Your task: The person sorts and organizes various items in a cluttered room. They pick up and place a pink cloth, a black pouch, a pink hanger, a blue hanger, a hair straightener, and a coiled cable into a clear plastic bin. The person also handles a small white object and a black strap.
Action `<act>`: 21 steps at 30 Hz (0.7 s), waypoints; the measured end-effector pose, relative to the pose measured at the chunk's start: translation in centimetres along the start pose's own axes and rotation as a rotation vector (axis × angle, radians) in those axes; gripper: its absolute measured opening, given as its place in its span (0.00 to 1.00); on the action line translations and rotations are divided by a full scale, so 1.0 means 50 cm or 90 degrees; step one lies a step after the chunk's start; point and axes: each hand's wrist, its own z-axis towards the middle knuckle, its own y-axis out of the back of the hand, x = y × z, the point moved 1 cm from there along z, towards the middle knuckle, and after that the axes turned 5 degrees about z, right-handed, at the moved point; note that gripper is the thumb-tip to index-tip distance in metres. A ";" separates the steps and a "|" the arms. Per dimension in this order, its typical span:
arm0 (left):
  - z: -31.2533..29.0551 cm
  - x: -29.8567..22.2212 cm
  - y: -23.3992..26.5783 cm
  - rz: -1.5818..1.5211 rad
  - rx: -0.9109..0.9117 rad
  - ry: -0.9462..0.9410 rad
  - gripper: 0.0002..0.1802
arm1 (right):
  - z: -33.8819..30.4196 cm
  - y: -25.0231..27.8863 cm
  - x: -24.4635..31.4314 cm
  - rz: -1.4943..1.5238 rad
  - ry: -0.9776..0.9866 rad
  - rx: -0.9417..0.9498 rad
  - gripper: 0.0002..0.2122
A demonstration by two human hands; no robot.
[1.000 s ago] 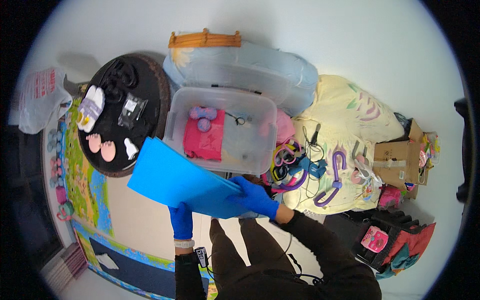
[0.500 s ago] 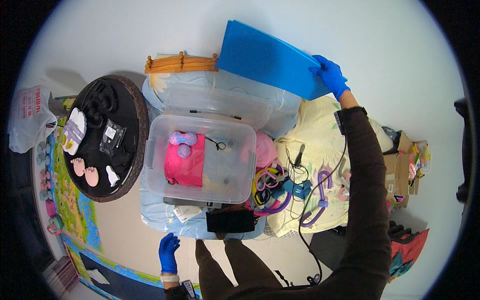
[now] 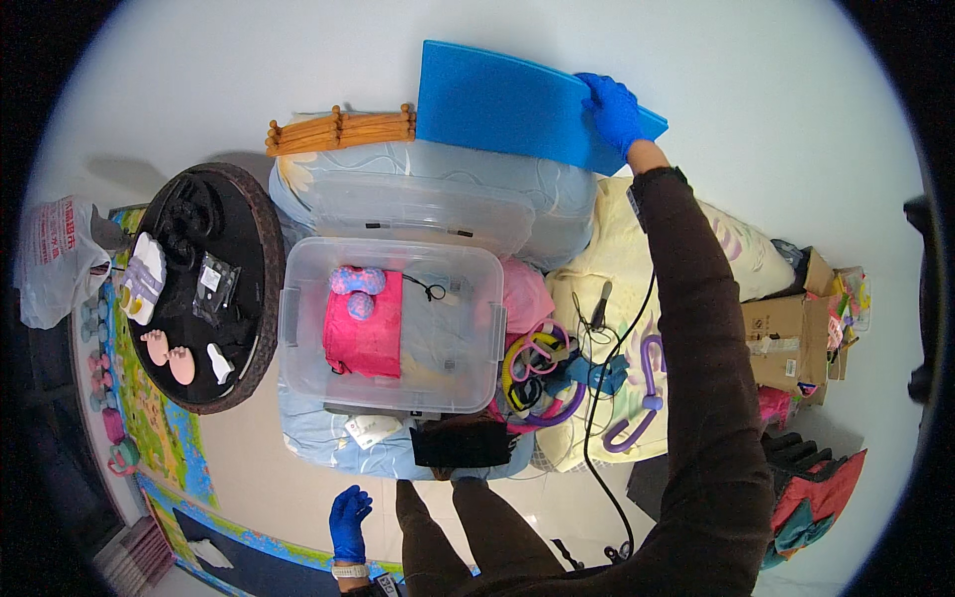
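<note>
A flat blue folded mat or board [image 3: 507, 104] stands on its long edge against the wall at the back of the light-blue bedding. My right hand [image 3: 615, 111], in a blue glove, is closed over its upper right edge. Down by my legs hangs my left hand [image 3: 348, 519], also gloved in blue, its fingers loosely bent and holding nothing. Between them sits a clear plastic bin [image 3: 448, 388] with its lid [image 3: 418, 214] leaning behind it. Inside the bin lie a pink pouch [image 3: 363, 343], a pink-and-blue peanut-shaped massage ball [image 3: 356, 280] and a small round ball [image 3: 359, 306].
Left stands a round black table [image 3: 214, 323] with pink foot-shaped pads and a packet. A wooden roller rack [image 3: 343, 129] leans at the back. Rings, cords and a purple thigh trainer [image 3: 649, 398] lie on yellow bedding. Cardboard boxes [image 3: 786, 343] stand at right.
The blue board has shifted left and settled more level against the wall, with my right hand moving left along its top edge. My left hand has moved slightly right and down.
</note>
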 end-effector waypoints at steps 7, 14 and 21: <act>0.003 0.000 -0.012 0.034 -0.006 -0.013 0.17 | -0.024 -0.019 0.025 -0.266 0.111 -0.247 0.19; 0.004 0.010 -0.019 0.044 0.024 -0.024 0.18 | -0.040 -0.005 0.060 -0.313 0.015 -0.035 0.21; -0.006 0.002 -0.030 0.092 -0.012 0.011 0.17 | -0.095 0.028 0.101 -0.186 0.077 -0.148 0.24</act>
